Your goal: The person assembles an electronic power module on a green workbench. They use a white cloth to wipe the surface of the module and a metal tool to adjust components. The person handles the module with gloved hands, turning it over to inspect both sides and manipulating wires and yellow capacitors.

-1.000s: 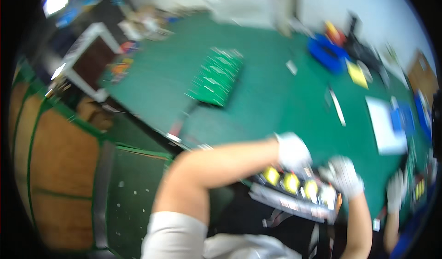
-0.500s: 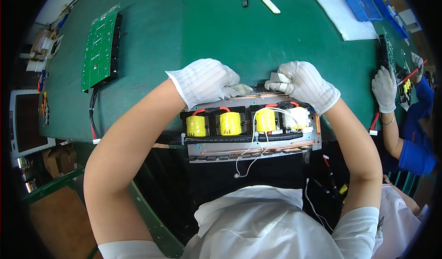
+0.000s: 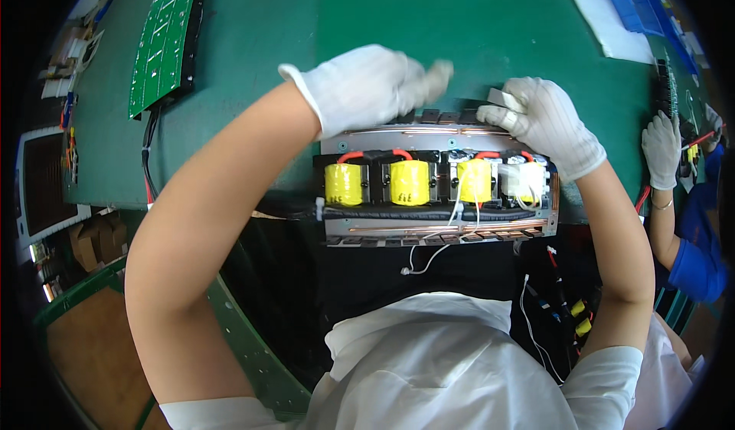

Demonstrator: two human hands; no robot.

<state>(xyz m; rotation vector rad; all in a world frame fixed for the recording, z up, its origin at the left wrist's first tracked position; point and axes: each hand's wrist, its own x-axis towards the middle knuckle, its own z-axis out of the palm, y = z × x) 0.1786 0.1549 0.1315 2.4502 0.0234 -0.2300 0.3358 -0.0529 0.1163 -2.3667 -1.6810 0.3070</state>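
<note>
A grey metal heat-sink assembly (image 3: 367, 223) with several yellow-wrapped coils (image 3: 409, 183), red leads and copper strips lies in front of me at the table's near edge. My left hand (image 3: 367, 93), in a striped white glove, is above its far left part. Those fingertips are smeared by motion, and I cannot tell whether they hold anything. At the far right edge, my gloved right hand (image 3: 547, 124) is closed with a small flat grey piece (image 3: 501, 99) between its fingers. Small black rectangular parts (image 3: 431, 116) line the far edge between my hands. A thin white cable (image 3: 435, 258) hangs over the near side.
A green circuit board (image 3: 163, 51) with trailing wires lies at the left. Far right are a white foam sheet (image 3: 593, 13) and a blue tray (image 3: 632, 3). A co-worker's gloved hand (image 3: 662, 151) works at the right beside another board. Loose cables (image 3: 563, 300) hang near my right arm.
My left hand has lifted off the assembly's far edge and moved up, its fingers now blurred. My right hand still pinches the grey piece. The view has shifted, and the assembly appears slightly higher and further right.
</note>
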